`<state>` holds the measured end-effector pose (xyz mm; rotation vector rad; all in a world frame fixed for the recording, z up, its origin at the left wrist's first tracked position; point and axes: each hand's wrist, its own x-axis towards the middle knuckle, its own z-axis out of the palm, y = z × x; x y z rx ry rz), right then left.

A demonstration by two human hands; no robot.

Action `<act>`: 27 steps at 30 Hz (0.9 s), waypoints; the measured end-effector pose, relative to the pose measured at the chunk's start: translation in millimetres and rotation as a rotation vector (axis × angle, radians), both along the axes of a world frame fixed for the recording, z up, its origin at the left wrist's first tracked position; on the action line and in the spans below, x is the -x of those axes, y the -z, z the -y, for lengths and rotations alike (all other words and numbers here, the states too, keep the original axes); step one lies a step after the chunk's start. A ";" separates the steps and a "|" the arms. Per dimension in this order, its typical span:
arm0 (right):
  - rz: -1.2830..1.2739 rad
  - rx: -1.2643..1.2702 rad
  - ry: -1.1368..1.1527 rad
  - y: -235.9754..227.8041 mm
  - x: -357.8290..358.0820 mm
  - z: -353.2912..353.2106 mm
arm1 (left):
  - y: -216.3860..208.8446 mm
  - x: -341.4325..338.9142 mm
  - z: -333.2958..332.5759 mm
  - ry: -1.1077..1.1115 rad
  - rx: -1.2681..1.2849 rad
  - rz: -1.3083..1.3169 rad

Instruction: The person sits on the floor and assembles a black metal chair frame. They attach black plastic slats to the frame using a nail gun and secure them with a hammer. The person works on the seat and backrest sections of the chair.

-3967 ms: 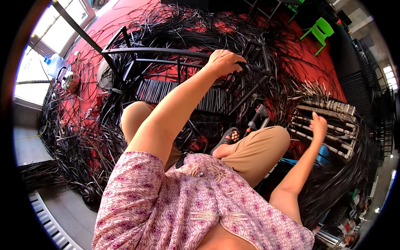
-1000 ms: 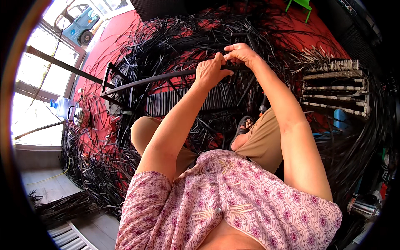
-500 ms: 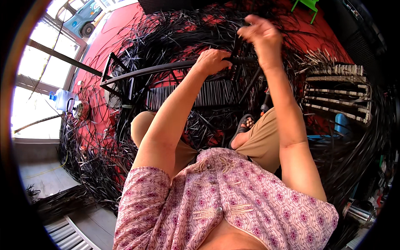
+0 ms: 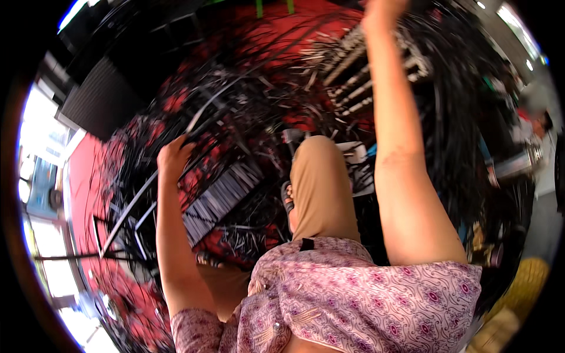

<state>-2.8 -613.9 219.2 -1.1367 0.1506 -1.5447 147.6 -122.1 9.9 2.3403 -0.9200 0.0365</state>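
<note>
Head view shows the left hand (image 4: 172,159) wrapped round the black metal frame (image 4: 130,210), apparently steadying it among black strips (image 4: 134,142) left of centre, while the outstretched right hand (image 4: 382,16) blurs, its grip unreadable.

I've got a red flr (image 4: 85,162) under approx. everything, bare in patches at left & top ctr. Blk strips (image 4: 235,88) lie tangled across most of it, thickest toward the R side. Blk frame (image 4: 132,210) stands amid them; I can't tell if it's on flr or strips. Striped panel (image 4: 223,200) sits low nearby. Pale-banded rack (image 4: 344,65) is upper R, among strips. Grn legs (image 4: 259,8) at top edge, feet on red. Pic's blurry, so finer bits n/a.
</note>
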 end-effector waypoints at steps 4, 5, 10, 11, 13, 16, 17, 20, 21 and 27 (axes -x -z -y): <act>-1.277 0.131 -0.245 104.4 39.4 -7.6 | -13.4 -13.3 10.9 0.035 -0.049 0.006; -1.223 0.091 -0.240 118.2 56.0 -26.2 | -13.1 -15.1 13.7 0.038 -0.035 0.001; -1.009 0.008 0.156 138.2 129.3 -9.1 | -17.8 -10.5 17.7 0.010 0.004 -0.082; -1.008 0.088 0.336 128.1 150.3 5.6 | -16.3 -11.0 18.1 0.006 -0.001 -0.067; -1.030 0.197 0.727 119.2 190.3 52.9 | -18.0 -11.1 20.1 0.013 -0.003 -0.057; -1.249 0.469 1.148 100.4 235.9 90.4 | -15.2 -12.7 13.8 0.007 0.002 -0.048; -1.287 0.447 1.195 97.5 242.9 96.3 | -14.5 -12.1 14.0 0.004 0.009 -0.044; -1.418 0.358 1.271 93.5 255.7 112.4 | -19.7 -8.9 16.2 -0.005 -0.037 -0.043; -1.495 0.294 1.237 92.0 258.3 119.9 | -19.4 -9.4 17.1 -0.003 -0.029 -0.039; -1.447 -0.012 1.034 83.1 268.4 139.7 | -17.6 -2.9 16.2 0.009 0.017 -0.006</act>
